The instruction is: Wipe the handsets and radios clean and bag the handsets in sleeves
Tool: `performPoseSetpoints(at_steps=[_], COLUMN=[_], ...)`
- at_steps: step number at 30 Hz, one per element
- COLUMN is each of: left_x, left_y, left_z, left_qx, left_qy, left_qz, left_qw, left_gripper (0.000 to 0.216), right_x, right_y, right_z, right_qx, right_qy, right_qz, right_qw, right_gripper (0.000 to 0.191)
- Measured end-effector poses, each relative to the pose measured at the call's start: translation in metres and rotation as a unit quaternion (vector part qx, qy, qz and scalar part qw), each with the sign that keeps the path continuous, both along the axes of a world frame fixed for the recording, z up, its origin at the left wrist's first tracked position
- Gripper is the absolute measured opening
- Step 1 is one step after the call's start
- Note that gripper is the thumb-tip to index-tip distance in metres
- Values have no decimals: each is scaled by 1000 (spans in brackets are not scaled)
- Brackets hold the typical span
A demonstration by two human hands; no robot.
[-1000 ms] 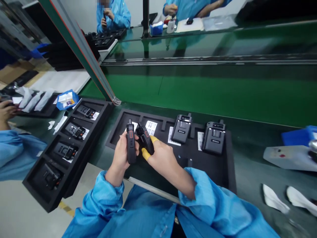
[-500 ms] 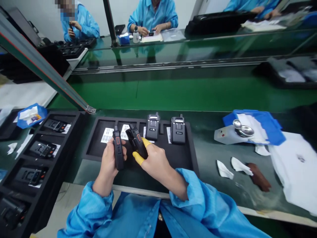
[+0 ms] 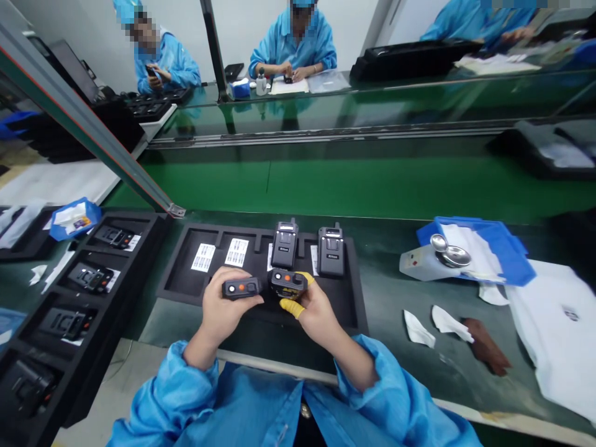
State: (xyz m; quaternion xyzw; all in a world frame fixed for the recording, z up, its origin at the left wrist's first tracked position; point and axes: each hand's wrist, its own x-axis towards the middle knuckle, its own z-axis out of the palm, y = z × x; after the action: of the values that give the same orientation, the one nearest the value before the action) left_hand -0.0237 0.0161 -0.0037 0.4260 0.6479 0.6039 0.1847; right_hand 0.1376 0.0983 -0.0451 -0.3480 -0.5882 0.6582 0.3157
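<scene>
My left hand (image 3: 224, 308) is closed around a black handheld radio (image 3: 241, 287), one end with a white and an orange dot turned up toward me. Beside it, my right hand (image 3: 321, 310), with yellow finger cots on thumb and forefinger, grips a second black radio (image 3: 287, 282) whose end also shows white and orange dots. The two radios are close side by side, above a black foam tray (image 3: 351, 304). Two more radios, one left (image 3: 285, 244) and one right (image 3: 331, 251), lie in the tray's back compartments. White barcode labels (image 3: 237, 252) sit in the tray.
Left of me, another black tray (image 3: 121, 298) holds several black devices. To the right are a blue bin (image 3: 514, 254), a white bottle (image 3: 419, 263), crumpled white wipes (image 3: 418, 329), a brown piece (image 3: 487, 347) and white sheets (image 3: 554, 323). Co-workers sit across a green bench (image 3: 354, 180).
Both radios have been turned from upright, side-facing poses so their dotted ends face me. My right hand has moved right and down slightly. The view has shifted a little.
</scene>
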Motion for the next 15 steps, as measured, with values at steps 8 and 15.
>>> performPoseSetpoints(at_steps=[8, 15], left_x=[8, 8], left_y=[5, 4], left_z=[-1, 0], left_qx=[14, -9], left_qy=[83, 64], left_qz=[8, 20], left_qw=[996, 998], left_gripper=[27, 27], right_x=[8, 7], right_y=[1, 0], right_z=[-1, -3], right_qx=[-11, 15], right_qy=[5, -7], right_qz=[-31, -25], right_qw=[999, 1000], right_gripper=[34, 32])
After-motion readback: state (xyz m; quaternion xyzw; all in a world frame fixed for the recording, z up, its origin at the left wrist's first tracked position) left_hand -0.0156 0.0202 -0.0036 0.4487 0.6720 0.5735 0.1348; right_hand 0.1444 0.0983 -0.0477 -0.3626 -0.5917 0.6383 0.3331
